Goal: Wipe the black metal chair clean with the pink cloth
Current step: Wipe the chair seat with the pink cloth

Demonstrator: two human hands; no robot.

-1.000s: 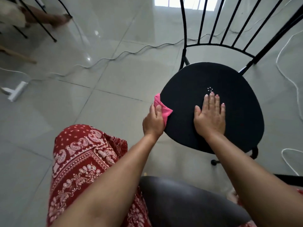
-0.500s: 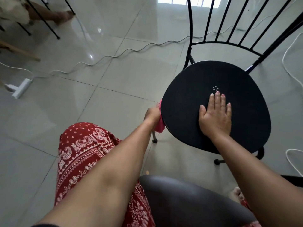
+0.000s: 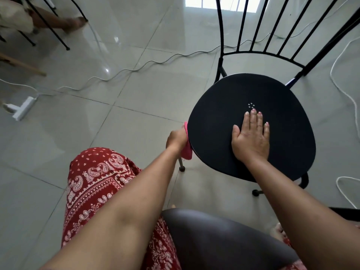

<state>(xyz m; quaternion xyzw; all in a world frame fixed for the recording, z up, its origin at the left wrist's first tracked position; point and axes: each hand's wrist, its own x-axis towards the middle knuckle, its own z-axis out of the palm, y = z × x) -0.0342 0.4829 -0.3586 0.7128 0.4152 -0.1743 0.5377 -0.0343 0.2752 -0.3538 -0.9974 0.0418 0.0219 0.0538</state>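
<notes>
The black metal chair (image 3: 218,117) stands in front of me with a round seat and a back of thin vertical bars. My left hand (image 3: 176,139) grips the pink cloth (image 3: 187,151) against the seat's left rim, just below the seat's top surface; most of the cloth is hidden behind the hand and rim. My right hand (image 3: 251,136) lies flat on the seat, fingers straight and together, fingertips just short of a small ring of holes at the seat's centre.
Grey tiled floor all around. A white cable (image 3: 136,68) snakes across it to a power strip (image 3: 24,108) at the left. White cord (image 3: 342,90) lies to the right. Other chair legs (image 3: 56,34) and a person's foot (image 3: 74,23) are at top left. My patterned red trousers (image 3: 93,180) fill the foreground.
My left hand has slid the pink cloth from the top of the seat's left edge down onto the rim's side. My right hand stays flat on the seat.
</notes>
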